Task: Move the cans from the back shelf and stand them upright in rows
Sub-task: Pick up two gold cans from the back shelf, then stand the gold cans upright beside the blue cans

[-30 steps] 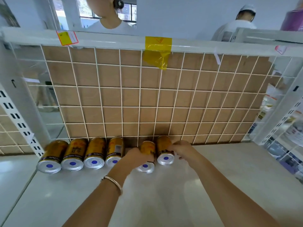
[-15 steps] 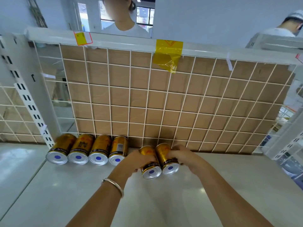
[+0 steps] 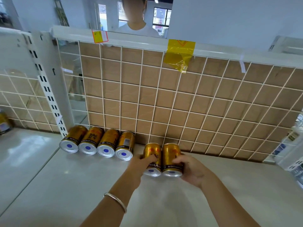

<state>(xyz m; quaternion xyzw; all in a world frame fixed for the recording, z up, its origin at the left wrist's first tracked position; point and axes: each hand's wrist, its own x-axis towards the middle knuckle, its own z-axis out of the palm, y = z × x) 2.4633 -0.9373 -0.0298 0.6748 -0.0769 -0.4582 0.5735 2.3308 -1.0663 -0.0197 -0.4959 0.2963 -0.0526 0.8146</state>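
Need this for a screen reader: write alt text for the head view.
The left hand and right hand each grip a gold can on its side over a white shelf. Four more cans lie in a row to their left, along the wire grid panel.

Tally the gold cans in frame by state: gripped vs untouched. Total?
Gold metal cans lying on their sides along the white wire grid, untouched: 4
Gold cans gripped, one by the left hand, one by the right hand: 2
Cut-off gold can at far left, neighbouring shelf: 1
Total: 7
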